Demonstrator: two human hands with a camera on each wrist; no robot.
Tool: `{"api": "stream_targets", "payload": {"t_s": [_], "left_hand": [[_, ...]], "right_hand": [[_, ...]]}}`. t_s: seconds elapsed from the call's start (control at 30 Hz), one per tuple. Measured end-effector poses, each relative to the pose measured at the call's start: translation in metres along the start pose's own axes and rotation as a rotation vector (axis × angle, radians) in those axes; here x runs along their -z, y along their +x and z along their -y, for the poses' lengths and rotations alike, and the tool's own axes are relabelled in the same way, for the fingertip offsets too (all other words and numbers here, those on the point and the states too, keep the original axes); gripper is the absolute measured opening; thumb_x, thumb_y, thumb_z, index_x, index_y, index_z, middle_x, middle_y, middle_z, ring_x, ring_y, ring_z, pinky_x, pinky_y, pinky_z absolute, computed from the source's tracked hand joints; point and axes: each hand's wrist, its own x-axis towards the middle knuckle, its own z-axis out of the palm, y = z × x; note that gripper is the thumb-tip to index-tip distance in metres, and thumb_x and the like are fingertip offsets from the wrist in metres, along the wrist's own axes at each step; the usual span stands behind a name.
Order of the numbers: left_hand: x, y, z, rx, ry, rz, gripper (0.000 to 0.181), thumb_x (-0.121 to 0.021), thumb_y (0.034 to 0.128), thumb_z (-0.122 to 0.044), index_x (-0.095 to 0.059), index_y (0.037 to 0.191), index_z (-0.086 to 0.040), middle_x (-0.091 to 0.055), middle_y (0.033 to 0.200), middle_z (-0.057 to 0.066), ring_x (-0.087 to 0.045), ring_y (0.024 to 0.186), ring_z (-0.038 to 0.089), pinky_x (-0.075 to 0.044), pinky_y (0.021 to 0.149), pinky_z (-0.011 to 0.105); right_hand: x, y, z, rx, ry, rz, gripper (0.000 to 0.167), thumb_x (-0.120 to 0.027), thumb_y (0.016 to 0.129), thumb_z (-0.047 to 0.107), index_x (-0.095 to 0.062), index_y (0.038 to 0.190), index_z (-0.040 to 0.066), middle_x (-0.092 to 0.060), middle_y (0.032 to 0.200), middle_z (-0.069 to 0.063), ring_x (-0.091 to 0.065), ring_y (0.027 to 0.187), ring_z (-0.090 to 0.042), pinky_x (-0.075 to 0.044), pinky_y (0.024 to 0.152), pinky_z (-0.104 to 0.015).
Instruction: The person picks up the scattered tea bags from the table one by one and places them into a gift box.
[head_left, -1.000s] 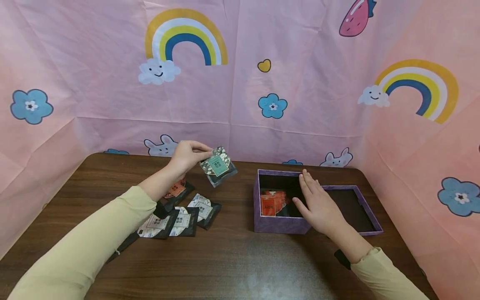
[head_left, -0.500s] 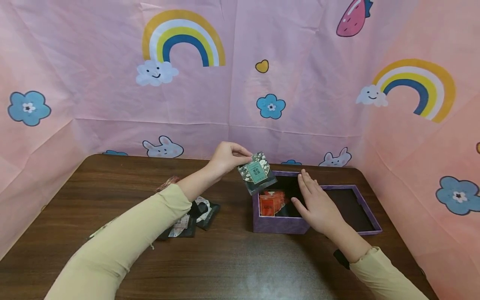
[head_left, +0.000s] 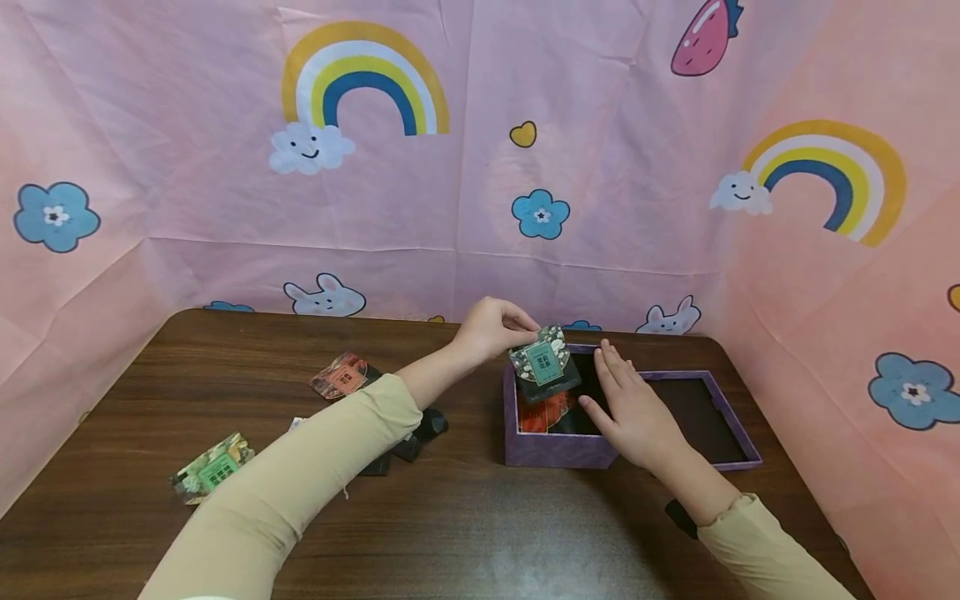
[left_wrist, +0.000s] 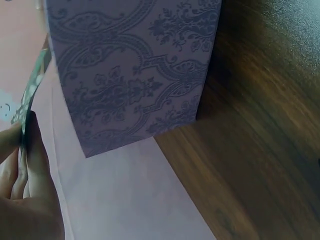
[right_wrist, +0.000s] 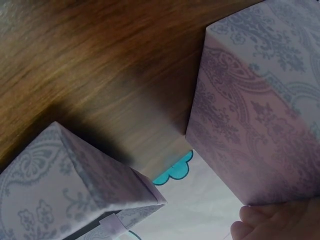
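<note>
My left hand (head_left: 489,333) pinches the edge of a green-labelled tea sachet (head_left: 546,364) with white flowers on a dark ground. The sachet is tilted, over the open purple box (head_left: 558,451) at its left part. In the left wrist view the sachet (left_wrist: 34,85) appears edge-on between thumb and fingers, beside the patterned box wall (left_wrist: 132,75). Inside the box stand red-orange sachets (head_left: 547,414), partly hidden by the green one. My right hand (head_left: 637,412) rests with straight fingers along the box's right side; fingertips (right_wrist: 270,220) touch that wall in the right wrist view.
A purple-rimmed box lid (head_left: 738,408) with a dark inside lies right of the box. On the table's left lie an orange-red sachet (head_left: 345,377), a yellow-green sachet (head_left: 217,471) and dark sachets (head_left: 408,447) partly hidden by the left sleeve. A pink curtain (head_left: 405,200) hangs behind the table.
My left hand has carried the green sachet rightward from above the table, then lower over the box. The yellow-green sachet has come into view from behind the sleeve. My right hand has stayed put.
</note>
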Motion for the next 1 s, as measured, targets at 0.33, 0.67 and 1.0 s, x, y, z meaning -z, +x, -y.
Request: {"api": "stream_targets", "payload": {"t_s": [0.33, 0.67, 1.0], "left_hand": [[-0.013, 0.0, 0.005, -0.022, 0.089, 0.117, 0.01, -0.082, 0.0943, -0.012, -0.085, 0.103, -0.007, -0.083, 0.107, 0.009, -0.078, 0.101, 0.023, -0.062, 0.083, 0.029], [-0.021, -0.001, 0.003, -0.116, 0.221, 0.169, 0.006, -0.082, 0.0943, -0.011, -0.085, 0.1, -0.009, -0.083, 0.1, 0.006, -0.078, 0.094, 0.02, -0.062, 0.078, 0.025], [-0.026, -0.005, 0.0, -0.161, 0.317, 0.182, 0.006, -0.081, 0.0955, -0.012, -0.086, 0.1, -0.012, -0.083, 0.101, 0.004, -0.078, 0.094, 0.018, -0.063, 0.082, 0.028]], "right_hand": [[0.0, -0.001, 0.001, -0.003, 0.0, 0.005, 0.078, -0.053, 0.11, 0.041, -0.024, 0.165, -0.006, -0.018, 0.176, -0.024, -0.021, 0.164, -0.042, -0.023, 0.131, -0.06], [0.001, -0.001, 0.0, 0.0, 0.004, 0.009, 0.078, -0.052, 0.111, 0.04, -0.022, 0.166, -0.006, -0.016, 0.177, -0.023, -0.02, 0.164, -0.041, -0.022, 0.132, -0.06], [0.001, -0.002, 0.0, -0.001, 0.012, 0.008, 0.077, -0.053, 0.111, 0.038, -0.022, 0.166, -0.006, -0.016, 0.177, -0.024, -0.019, 0.164, -0.04, -0.022, 0.131, -0.06]]}}
